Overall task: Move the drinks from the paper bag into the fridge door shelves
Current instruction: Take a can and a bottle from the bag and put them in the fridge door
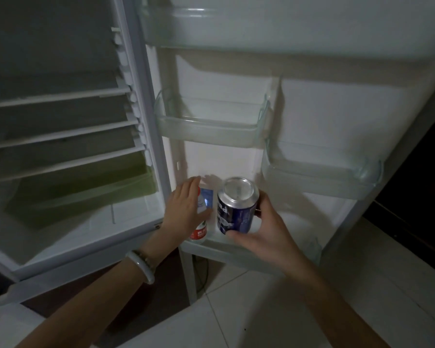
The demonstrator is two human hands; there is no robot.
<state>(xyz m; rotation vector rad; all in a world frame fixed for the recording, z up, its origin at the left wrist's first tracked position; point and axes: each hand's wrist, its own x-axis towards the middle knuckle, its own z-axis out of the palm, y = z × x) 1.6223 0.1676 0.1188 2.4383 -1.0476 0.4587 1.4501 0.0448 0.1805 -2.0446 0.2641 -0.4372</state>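
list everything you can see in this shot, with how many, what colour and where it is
can: one, dark blue with a silver top, held over the bottom door shelf
bottle: one, clear with a red and white label, standing at the left end of the bottom door shelf, partly hidden by the hand
door shelves: four in view, clear plastic, on the inside of the open fridge door
fridge shelves: three, white edged, inside the compartment on the left
drawer: one, greenish clear, below those shelves
floor: pale tiles, below the door
bracelets: pale bangle and a beaded one, on the left wrist
left hand: on the bottle
right hand: gripping the can
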